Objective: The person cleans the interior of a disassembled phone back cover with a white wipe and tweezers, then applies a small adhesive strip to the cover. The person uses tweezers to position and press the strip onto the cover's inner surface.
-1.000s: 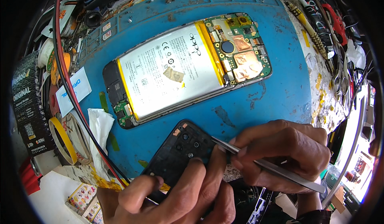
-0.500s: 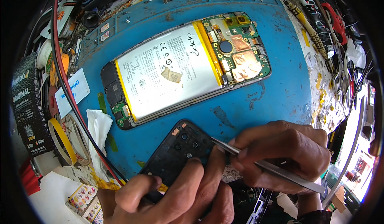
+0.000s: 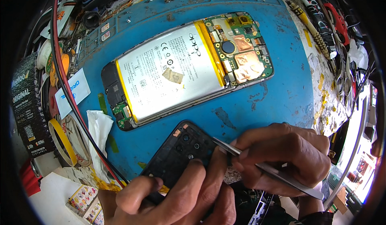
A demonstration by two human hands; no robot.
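My left hand [image 3: 181, 197] is closed around a black phone back cover [image 3: 171, 152], its inner side up, with camera holes and a small copper patch near the top. Between the fingers of my right hand [image 3: 285, 156] is a pair of metal tweezers [image 3: 277, 176]. Their tips touch or nearly touch the cover's right edge; what they pinch there, if anything, is too small to make out. Beyond both hands lies an opened phone [image 3: 161, 100], showing a silver battery [image 3: 150, 92] with yellow edge tape and a green circuit board [image 3: 251, 28] with copper shields.
The phone rests on a blue work mat [image 3: 281, 100]. A red and black cable pair [image 3: 66, 76] runs down the left side, past a yellow tape roll [image 3: 62, 142] and white crumpled plastic [image 3: 98, 128]. Scissors [image 3: 341, 80] and red-handled pliers [image 3: 337, 24] lie at the right.
The tweezers' rear end and my right hand have shifted very slightly. My left hand, the cover and the opened phone look nearly the same.
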